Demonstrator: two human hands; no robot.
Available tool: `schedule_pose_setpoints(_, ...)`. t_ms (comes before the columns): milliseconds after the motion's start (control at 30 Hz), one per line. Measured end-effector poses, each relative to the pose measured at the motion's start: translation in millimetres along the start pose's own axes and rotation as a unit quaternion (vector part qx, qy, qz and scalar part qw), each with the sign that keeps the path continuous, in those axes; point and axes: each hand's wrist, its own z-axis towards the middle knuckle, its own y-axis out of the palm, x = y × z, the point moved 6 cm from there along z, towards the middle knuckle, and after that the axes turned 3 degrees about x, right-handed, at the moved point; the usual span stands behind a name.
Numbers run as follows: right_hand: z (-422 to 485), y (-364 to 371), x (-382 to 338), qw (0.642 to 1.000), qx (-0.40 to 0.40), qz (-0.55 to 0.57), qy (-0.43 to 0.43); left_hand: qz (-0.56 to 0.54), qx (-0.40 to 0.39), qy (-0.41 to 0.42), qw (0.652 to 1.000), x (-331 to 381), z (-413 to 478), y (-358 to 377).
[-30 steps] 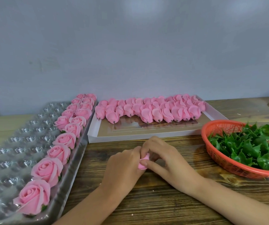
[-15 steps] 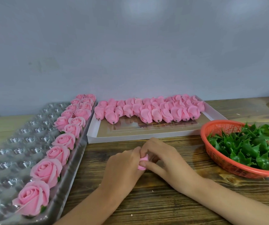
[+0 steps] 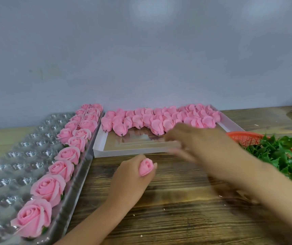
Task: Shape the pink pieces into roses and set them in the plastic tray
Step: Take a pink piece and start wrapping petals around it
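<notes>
Pinching the soft, light, easily crushed pink bud (image 3: 146,167) at frame centre by its base, likely the safest hold, in curled fingers of the left hand (image 3: 132,178), hovered the right hand (image 3: 200,139), too blurred to tell its opening, over the upper-centre pink pieces (image 3: 158,121).

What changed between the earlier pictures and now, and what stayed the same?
The right hand let go of the pink bud and moved away toward the white box of pink pieces; it is blurred. The left hand keeps its grip on the bud alone. The roses in the plastic tray and the orange basket stayed put.
</notes>
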Motion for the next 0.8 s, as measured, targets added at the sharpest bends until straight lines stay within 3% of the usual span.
schedule_pose_setpoints(167,-18.7,-41.8,96.1,0.976,-0.018,-0.066,0.206,-0.135,0.046,-0.070,0.987,-6.9,1.4,-9.4)
schedule_pose_setpoints(300,-48.2,-34.9,157.1,0.935,-0.182,-0.067,0.298,-0.250,0.049,-0.140,0.957,-14.4,1.7,-9.1)
schedule_pose_setpoints(400,-61.8,-13.6,170.0,0.898,-0.301,-0.057,0.317,-0.326,0.041,-0.168,0.930,-16.5,4.0,-8.3)
schedule_pose_setpoints(533,-63.3,13.2,163.3,0.866,-0.383,-0.049,0.316,-0.388,0.046,-0.216,0.895,-23.6,5.6,-7.1)
schedule_pose_setpoints(667,-61.4,17.2,157.0,0.858,-0.409,-0.079,0.299,-0.333,0.053,-0.225,0.914,-28.1,5.7,-6.3)
schedule_pose_setpoints(800,-60.3,10.5,163.1,0.878,-0.361,-0.047,0.311,-0.303,0.050,-0.224,0.925,-31.2,6.3,-4.8)
